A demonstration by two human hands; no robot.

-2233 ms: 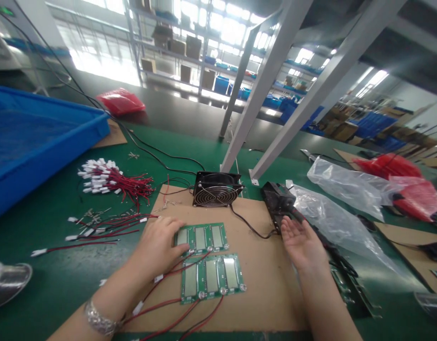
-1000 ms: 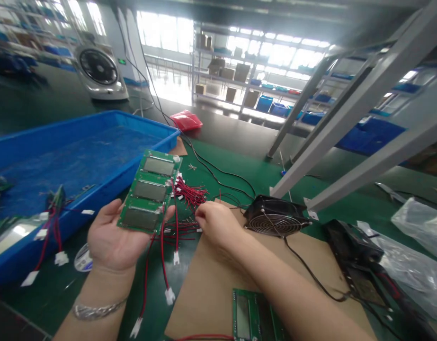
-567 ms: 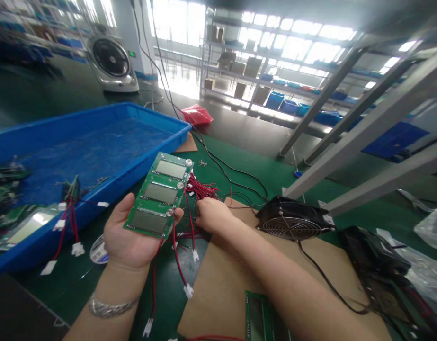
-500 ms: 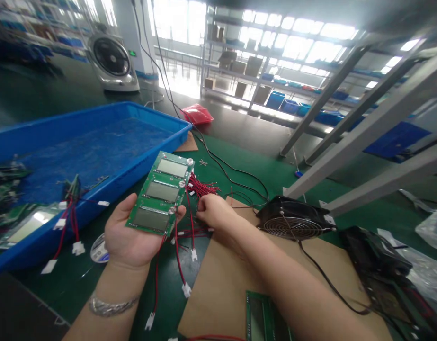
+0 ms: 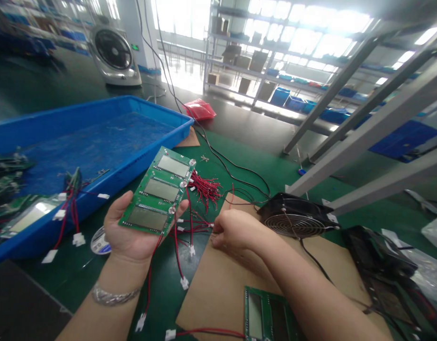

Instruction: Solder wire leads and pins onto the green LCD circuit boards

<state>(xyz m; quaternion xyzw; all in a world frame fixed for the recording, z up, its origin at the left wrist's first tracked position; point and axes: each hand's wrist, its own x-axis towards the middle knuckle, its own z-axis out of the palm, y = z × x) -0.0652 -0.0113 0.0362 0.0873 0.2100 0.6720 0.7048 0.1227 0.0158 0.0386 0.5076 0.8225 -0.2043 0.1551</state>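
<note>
My left hand (image 5: 128, 234) holds a green circuit board (image 5: 157, 191) with three grey display panels, palm up, thumb on its right edge. Red wires with white plugs (image 5: 179, 255) hang down from the board. My right hand (image 5: 236, 232) is closed in a pinch at the left edge of the cardboard sheet (image 5: 218, 279), its fingertips among loose red wires (image 5: 190, 225); what it pinches is too small to name. A bundle of red wire leads (image 5: 206, 185) lies just behind. A second green board (image 5: 270, 315) lies on the cardboard near the bottom edge.
A big blue tray (image 5: 79, 142) at the left holds more boards with red wires (image 5: 30, 208). A black fan (image 5: 292, 218) stands on the cardboard's far edge, a black device (image 5: 378, 255) to its right. Grey metal frame legs (image 5: 346, 123) rise behind. A solder spool (image 5: 99, 241) lies by my left wrist.
My left hand picked one board off the cardboard and lifted it over by the blue tray. My right hand reached to the wire pile, then drew back toward the cardboard edge.
</note>
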